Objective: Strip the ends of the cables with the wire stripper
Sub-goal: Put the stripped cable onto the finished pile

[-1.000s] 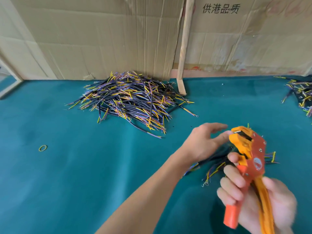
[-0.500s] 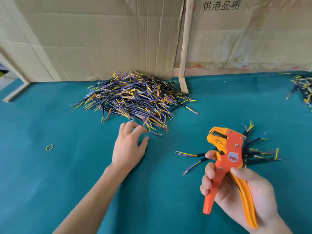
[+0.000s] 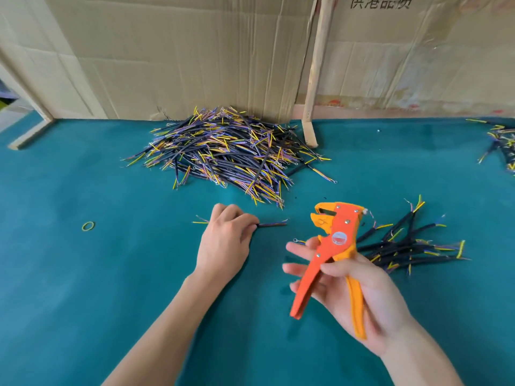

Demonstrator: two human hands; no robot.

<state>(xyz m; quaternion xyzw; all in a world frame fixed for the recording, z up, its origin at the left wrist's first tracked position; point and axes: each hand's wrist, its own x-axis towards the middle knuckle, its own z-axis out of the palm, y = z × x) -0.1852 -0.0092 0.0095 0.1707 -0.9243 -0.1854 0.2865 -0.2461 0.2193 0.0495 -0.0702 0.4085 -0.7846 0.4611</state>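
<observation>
Left hand (image 3: 225, 243) pinches one cable (image 3: 271, 224) at frame centre; right hand (image 3: 359, 291) loosely holds the wire stripper (image 3: 333, 246) (fingers spread). A loose pinch could drop the cable.

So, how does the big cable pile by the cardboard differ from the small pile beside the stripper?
The big pile holds far more cables than the small pile. The big pile lies against the cardboard; the small pile lies nearer, behind the right hand. Both hold black cables with yellow and purple wires.
</observation>
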